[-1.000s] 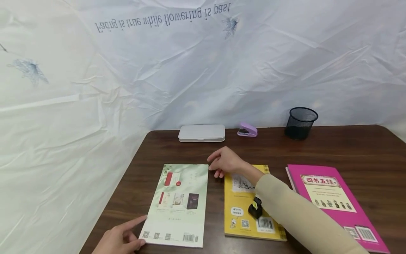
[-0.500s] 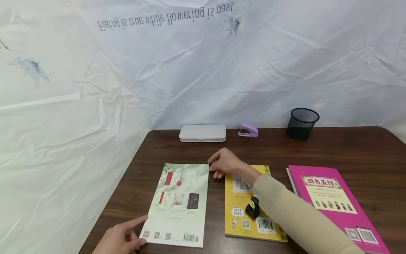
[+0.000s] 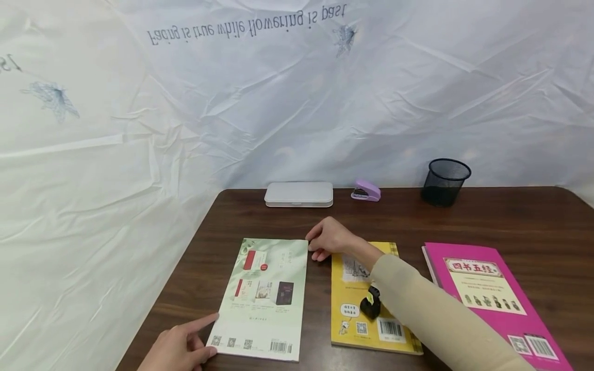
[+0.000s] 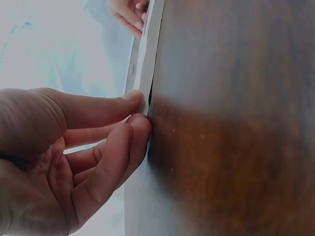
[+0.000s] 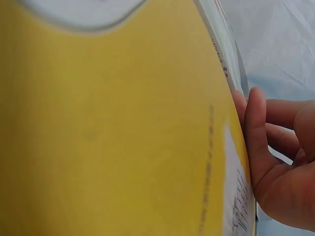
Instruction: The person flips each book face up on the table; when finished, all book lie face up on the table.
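A pale green book (image 3: 262, 299) lies flat on the dark wooden table, its printed cover facing up. At its near left corner, my left hand (image 3: 178, 345) holds the edges between thumb and index finger; the left wrist view shows the thumb (image 4: 132, 96) against the page edge. My right hand (image 3: 330, 239) reaches across a yellow book (image 3: 345, 288) and pinches the green book's far right corner. Its fingertips are partly hidden in the right wrist view. A small black device (image 3: 370, 304) beside the sleeve covers part of the yellow book.
To the right lies a magenta book (image 3: 515, 322). Along the table's back edge stand a white flat case (image 3: 299, 195), a purple stapler (image 3: 366, 190) and a black mesh pen holder (image 3: 445, 183). White sheeting (image 3: 278, 118) hangs behind and at the left.
The whole head view shifts slightly, so things appear a little farther right. Both hands stay at the same corners of the green book, which has not visibly moved on the table.
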`<state>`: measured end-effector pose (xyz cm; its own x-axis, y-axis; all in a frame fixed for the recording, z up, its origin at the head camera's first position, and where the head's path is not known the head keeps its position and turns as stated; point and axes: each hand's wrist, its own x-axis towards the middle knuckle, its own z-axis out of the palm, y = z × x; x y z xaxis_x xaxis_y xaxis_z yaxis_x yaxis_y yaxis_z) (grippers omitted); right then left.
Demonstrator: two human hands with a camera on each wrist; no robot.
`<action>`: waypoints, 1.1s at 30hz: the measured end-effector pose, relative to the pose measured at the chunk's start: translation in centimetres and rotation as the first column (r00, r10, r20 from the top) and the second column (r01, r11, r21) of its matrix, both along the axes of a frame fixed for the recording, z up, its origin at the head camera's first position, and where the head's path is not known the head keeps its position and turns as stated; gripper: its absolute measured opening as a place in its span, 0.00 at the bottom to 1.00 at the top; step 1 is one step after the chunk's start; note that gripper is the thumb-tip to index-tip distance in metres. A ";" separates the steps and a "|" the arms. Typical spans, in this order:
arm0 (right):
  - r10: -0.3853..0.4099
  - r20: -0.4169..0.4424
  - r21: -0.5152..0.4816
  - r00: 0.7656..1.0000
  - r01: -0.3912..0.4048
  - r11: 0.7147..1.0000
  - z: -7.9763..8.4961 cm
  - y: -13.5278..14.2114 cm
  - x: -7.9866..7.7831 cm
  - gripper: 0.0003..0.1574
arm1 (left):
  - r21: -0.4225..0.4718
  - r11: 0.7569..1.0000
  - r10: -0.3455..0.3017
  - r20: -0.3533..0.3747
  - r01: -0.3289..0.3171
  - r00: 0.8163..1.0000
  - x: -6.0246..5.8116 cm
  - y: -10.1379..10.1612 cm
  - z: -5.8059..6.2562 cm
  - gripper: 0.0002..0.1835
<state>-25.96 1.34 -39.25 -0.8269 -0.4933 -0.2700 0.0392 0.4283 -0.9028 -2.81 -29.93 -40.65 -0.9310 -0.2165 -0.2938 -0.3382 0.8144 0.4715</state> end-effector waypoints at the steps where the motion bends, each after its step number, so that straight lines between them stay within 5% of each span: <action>1: -0.003 0.005 -0.010 1.000 0.003 1.000 0.0 0.0 0.0 0.18 | -0.004 1.000 0.002 0.001 -0.002 1.000 0.0 0.0 0.0 0.37; 11: 0.005 0.077 -0.071 0.997 0.001 0.998 0.4 1.0 0.0 0.15 | -0.040 0.999 0.019 0.036 -0.018 0.999 -0.1 0.2 0.0 0.35; 26: 0.115 0.150 -0.209 0.982 -0.082 0.974 0.6 2.4 -0.8 0.21 | 0.026 0.993 -0.116 -0.006 0.116 0.993 0.2 -0.8 0.3 0.34; 33: 0.111 0.161 -0.202 0.981 -0.078 0.976 0.2 2.6 -0.9 0.19 | 0.030 0.993 -0.117 -0.001 0.117 0.993 0.1 -0.7 0.3 0.34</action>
